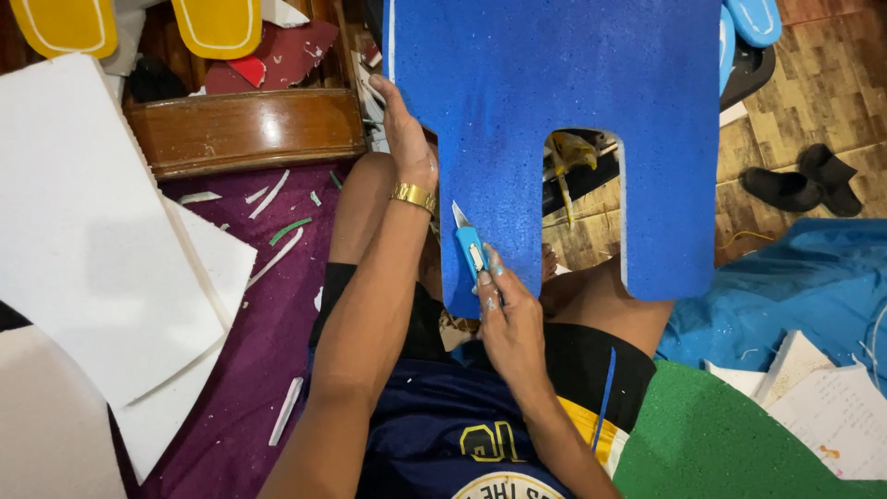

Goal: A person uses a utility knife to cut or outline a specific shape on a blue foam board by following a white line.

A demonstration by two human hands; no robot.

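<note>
Blue foam sheet [554, 102] sits propped over the lap, left hand [404, 139] gripping its left edge. Just below that grip, right hand [506, 319] is wrapped around a blue utility knife [469, 245], blade touching the foam.

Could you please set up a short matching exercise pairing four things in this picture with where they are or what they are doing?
Things:
1. left hand
2. right hand
3. white foam sheets
4. black shoes

Places or states:
A. on the patterned floor at far right
B. holding the blue utility knife
C. stacked at left on the purple cloth
D. gripping the left edge of the blue foam board

Pairs: 1-D, 2-B, 3-C, 4-A
</note>
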